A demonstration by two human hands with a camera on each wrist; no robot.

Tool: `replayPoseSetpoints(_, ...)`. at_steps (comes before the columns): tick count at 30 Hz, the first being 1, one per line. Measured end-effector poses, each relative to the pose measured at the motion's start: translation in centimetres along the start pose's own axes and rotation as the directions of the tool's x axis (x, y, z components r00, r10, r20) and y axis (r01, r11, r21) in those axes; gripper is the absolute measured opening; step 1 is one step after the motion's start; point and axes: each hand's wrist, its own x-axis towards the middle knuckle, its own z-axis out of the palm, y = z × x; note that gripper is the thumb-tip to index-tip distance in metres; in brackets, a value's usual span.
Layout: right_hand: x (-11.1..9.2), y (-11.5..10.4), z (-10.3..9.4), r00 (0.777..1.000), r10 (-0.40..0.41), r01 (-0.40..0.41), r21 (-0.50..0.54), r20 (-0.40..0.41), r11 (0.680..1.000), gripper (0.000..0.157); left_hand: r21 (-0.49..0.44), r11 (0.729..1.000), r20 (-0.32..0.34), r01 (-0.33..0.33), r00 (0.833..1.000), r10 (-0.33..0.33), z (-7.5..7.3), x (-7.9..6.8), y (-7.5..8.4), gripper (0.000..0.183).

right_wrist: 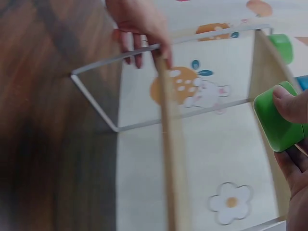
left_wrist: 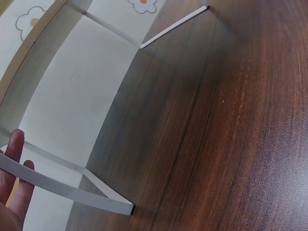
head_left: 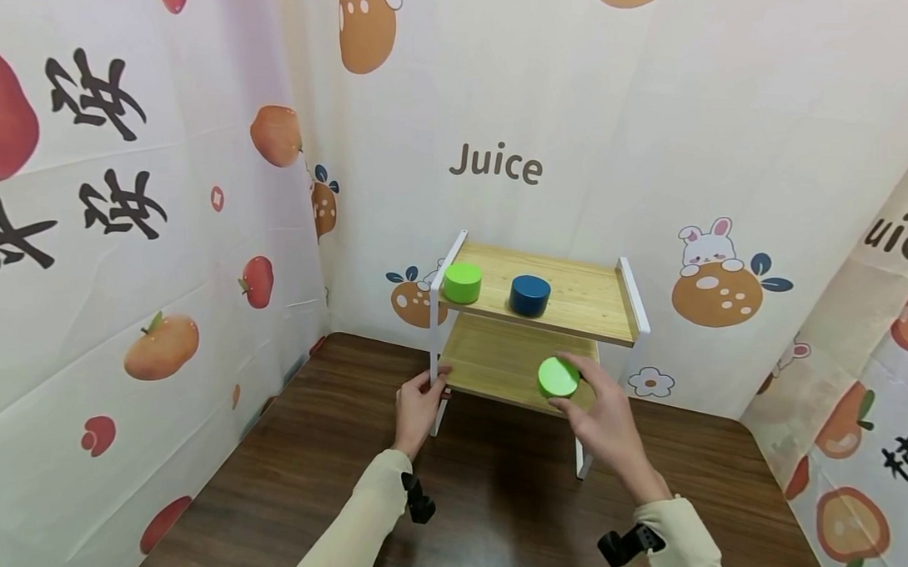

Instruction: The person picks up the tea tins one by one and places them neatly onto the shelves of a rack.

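Observation:
A two-tier shelf rack (head_left: 574,288) has light wooden boards and white metal side frames. My left hand (head_left: 418,409) grips its left frame beside the lower board (head_left: 497,352); in the left wrist view, fingers (left_wrist: 21,197) curl around the white bar (left_wrist: 72,192). My right hand (head_left: 607,418) pinches a bright green cylinder (head_left: 558,377) between thumb and fingers, in front of the lower board's right part. The right wrist view shows that green cylinder (right_wrist: 274,118) under the thumb. On the top board stand another green cylinder (head_left: 463,283), at the left end, and a dark blue cylinder (head_left: 529,295).
The rack stands on a dark brown wooden table (head_left: 305,453). Behind it hangs a white curtain (head_left: 562,195) printed with fruit and rabbits, and similar cloth (head_left: 176,274) lines the left and right sides. The rack's right leg (head_left: 583,459) is near my right wrist.

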Motion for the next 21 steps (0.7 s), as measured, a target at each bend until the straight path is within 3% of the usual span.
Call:
replayPoseSetpoints(6,2.1,-1.5,-2.6,0.996,-0.087,0.087,-0.006,-0.037,0.996,0.072,0.003,1.000,0.000,0.000,1.000,0.000,-0.1,0.0,0.2,0.018)
replayPoseSetpoints(11,4.4,-2.0,-4.6,0.979,-0.175,0.173,-0.033,-0.102,0.984,0.073,0.020,1.000,-0.005,-0.001,1.000,0.001,-0.1,-0.1,0.3,0.018)
replayPoseSetpoints(21,7.3,-1.3,-6.9,0.985,-0.106,0.093,-0.096,-0.139,0.991,0.069,0.004,1.000,-0.004,0.005,1.000,-0.005,0.0,-0.2,0.1,0.016)
